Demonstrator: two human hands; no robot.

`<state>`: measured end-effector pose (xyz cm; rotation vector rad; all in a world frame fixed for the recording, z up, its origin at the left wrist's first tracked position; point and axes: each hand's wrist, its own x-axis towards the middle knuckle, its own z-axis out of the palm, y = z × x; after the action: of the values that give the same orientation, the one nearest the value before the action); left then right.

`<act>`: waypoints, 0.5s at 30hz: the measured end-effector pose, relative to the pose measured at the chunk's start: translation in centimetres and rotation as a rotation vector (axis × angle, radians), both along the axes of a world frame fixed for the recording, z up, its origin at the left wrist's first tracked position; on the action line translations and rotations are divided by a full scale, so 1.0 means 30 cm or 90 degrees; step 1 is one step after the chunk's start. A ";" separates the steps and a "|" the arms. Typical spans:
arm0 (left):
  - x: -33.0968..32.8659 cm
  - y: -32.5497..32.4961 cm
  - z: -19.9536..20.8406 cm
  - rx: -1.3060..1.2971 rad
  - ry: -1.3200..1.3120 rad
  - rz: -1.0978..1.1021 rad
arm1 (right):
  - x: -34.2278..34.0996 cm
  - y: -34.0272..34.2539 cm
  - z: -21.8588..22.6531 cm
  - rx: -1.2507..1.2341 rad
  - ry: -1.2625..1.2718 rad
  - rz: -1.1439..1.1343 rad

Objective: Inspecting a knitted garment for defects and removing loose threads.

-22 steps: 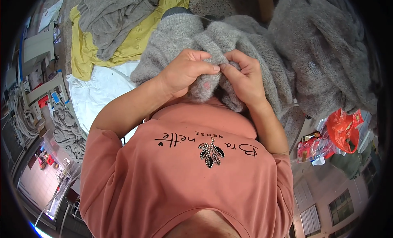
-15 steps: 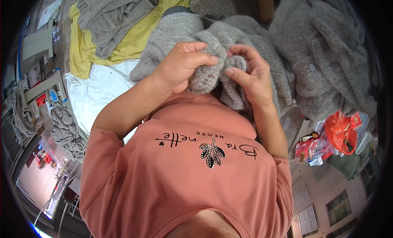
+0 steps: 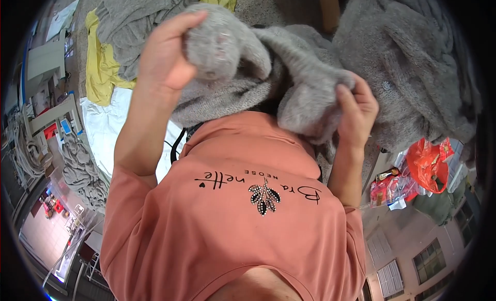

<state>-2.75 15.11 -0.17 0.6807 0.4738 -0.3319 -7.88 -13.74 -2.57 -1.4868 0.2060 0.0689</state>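
A grey, fuzzy knitted garment [image 3: 227, 102] is stretched between my two hands, in front of my body. My left hand [image 3: 164, 55] grips a bunched, rounded part of it at the upper left, with some of the fingers hidden by the knit. At the right, my right hand [image 3: 360, 112] pinches another part between thumb and fingers, and a loose fold hangs beside it. The middle of the garment sags between the hands, and the knit looks blurred by motion near my left hand.
A large heap of grey knitwear [image 3: 403, 68] lies close by my right hand. More grey knits [image 3: 137, 24] rest on yellow sheeting [image 3: 101, 68] at the far left, beside a white sheet [image 3: 111, 125]. A red plastic bag [image 3: 428, 164] is at the right.
My hands were close together on the knit and have moved apart, the left up and leftward, the right to the right. The garment is now spread between them.
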 end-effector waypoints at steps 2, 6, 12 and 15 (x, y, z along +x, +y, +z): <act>0.008 0.049 0.012 0.019 -0.018 0.016 | 0.020 -0.039 -0.024 -0.018 -0.014 -0.136; 0.003 0.096 0.009 0.010 -0.036 0.027 | 0.012 -0.066 -0.077 0.048 -0.024 -0.149; -0.013 0.039 0.001 0.012 -0.057 -0.024 | 0.013 -0.031 -0.022 0.053 -0.011 -0.103; -0.031 -0.052 -0.004 0.016 -0.120 -0.048 | -0.011 0.020 0.060 -0.306 -0.194 0.056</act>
<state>-3.68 13.54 -0.29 0.7476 0.2741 -0.3293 -8.22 -13.13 -0.77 -1.9614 -0.0983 -0.1469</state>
